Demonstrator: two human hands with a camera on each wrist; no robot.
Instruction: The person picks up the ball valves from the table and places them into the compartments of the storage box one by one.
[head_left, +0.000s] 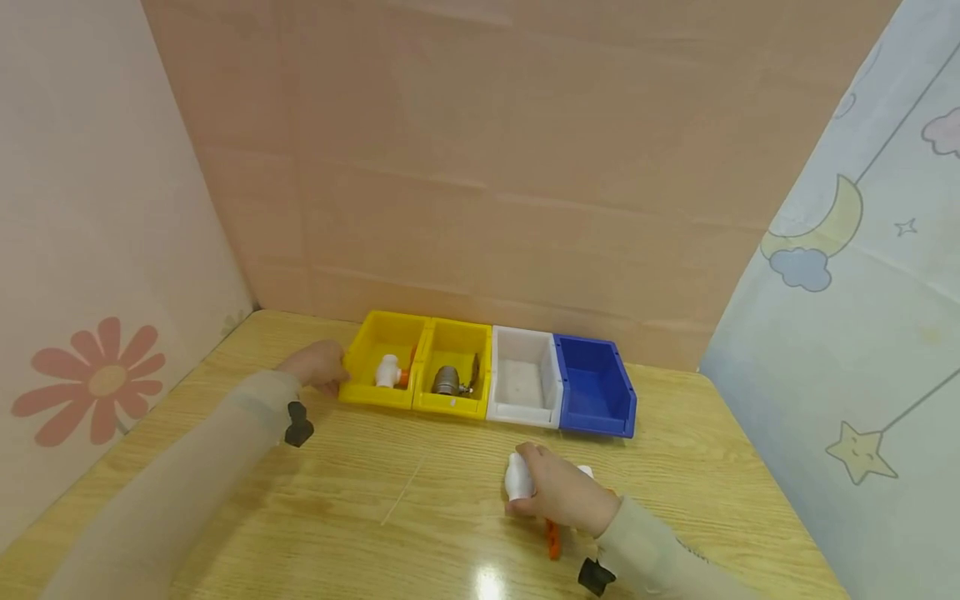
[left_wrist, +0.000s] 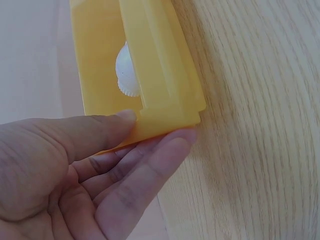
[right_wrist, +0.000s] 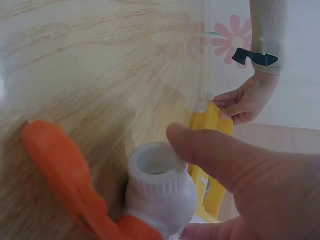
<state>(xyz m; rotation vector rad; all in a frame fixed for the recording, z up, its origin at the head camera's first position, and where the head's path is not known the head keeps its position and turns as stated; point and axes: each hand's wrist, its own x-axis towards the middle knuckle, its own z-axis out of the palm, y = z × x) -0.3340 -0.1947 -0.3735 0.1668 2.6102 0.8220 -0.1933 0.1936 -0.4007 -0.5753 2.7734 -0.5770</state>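
Observation:
My left hand [head_left: 318, 367] pinches the outer front corner of the leftmost yellow bin [left_wrist: 162, 65], thumb on the inner side and fingers outside. Inside that bin lies a white plastic ball valve [head_left: 387, 371] with an orange handle, partly hidden in the left wrist view. In front of the bins my right hand [head_left: 566, 490] grips another white ball valve [right_wrist: 162, 195] between thumb and fingers, low over the table. Its orange lever [right_wrist: 65, 172] sticks out below the hand. Past the knuckles a further white piece [head_left: 586, 471] shows, mostly hidden by the hand.
Beside the first bin stands a second yellow bin [head_left: 450, 408] holding a grey metal valve [head_left: 446, 381]. A white bin [head_left: 522, 375] and a blue bin [head_left: 596, 379] continue the row to the right. Fabric walls border the wooden table [head_left: 337, 517] at the back and sides.

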